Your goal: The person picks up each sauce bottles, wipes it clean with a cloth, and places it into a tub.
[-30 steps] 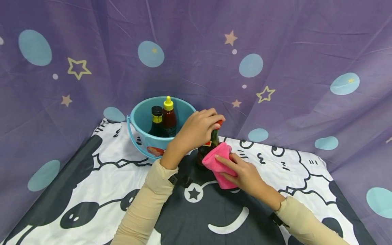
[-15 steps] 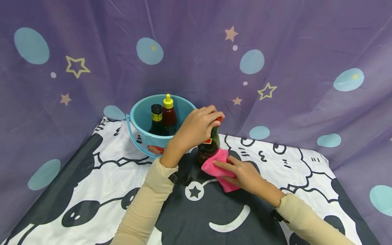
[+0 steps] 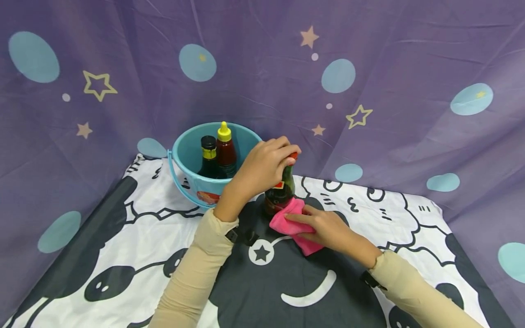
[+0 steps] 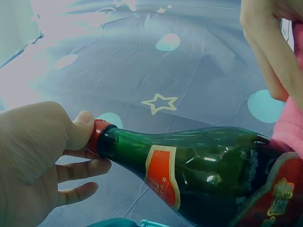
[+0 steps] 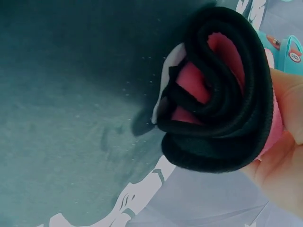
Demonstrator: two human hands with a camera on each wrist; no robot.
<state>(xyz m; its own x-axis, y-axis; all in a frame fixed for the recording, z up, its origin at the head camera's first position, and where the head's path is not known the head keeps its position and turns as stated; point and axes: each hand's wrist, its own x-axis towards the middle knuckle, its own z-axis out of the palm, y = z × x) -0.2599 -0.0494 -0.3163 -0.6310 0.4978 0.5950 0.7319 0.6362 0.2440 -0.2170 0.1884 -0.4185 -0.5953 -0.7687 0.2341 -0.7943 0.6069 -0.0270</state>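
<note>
My left hand [image 3: 264, 166] grips a dark green glass bottle [image 3: 280, 193] by its red cap, with thumb and fingers around the cap in the left wrist view. The bottle [image 4: 199, 165] has an orange-red neck label and a larger red label with gold marks. In my right hand [image 3: 330, 228] is a pink cloth [image 3: 293, 218], pressed against the lower side of the bottle. The right wrist view shows the cloth [image 5: 227, 94] folded in layers with a black edge, held between thumb and fingers. The cloth hides part of the bottle's base.
Left of the bottle stands a light blue bucket [image 3: 198, 184] with a handle. Inside it are a black-capped bottle [image 3: 209, 157] and a red sauce bottle [image 3: 226, 152] with a yellow nozzle. A cartoon-printed cloth [image 3: 143, 255] covers the table, and a purple curtain [image 3: 262, 59] hangs behind.
The right hand has brought the pink cloth slightly lower on the bottle, baring more of its side. The left hand stays on the cap. The head view has shifted slightly.
</note>
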